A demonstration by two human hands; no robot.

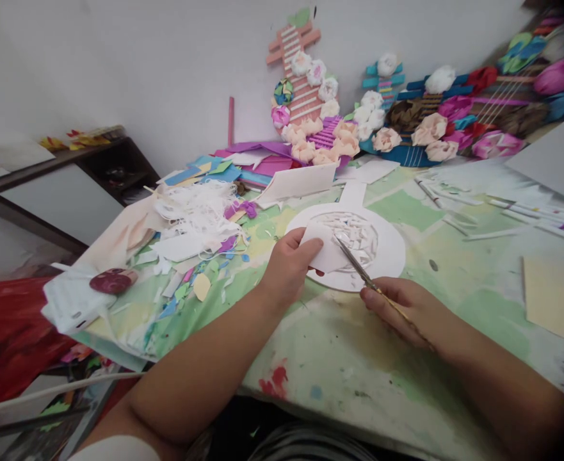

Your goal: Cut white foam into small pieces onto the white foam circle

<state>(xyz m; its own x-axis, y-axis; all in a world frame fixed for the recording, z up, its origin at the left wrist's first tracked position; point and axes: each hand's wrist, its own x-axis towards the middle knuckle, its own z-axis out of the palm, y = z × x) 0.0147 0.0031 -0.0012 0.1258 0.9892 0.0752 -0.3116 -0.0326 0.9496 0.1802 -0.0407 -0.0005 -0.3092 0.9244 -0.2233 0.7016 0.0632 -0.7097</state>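
My left hand (289, 262) pinches a small piece of white paper (327, 248) between thumb and fingers. In my right hand (406, 307) is a pair of scissors (356, 264), whose blade tips lie at the right edge of that paper. Under both hands sits a white rounded cutout (392, 246) with a narrow neck pointing away from me. Its round middle is filled with small white paper scraps (358, 230). The held paper hides part of the cutout's left side.
A tangle of white paper strips (195, 208) and coloured scraps lies at the left. Paper-flower decorations (305, 96) lean on the wall. Thin white sticks (526, 211) and a beige card (555, 298) rest at the right. A dark red object (113, 280) sits near the left edge.
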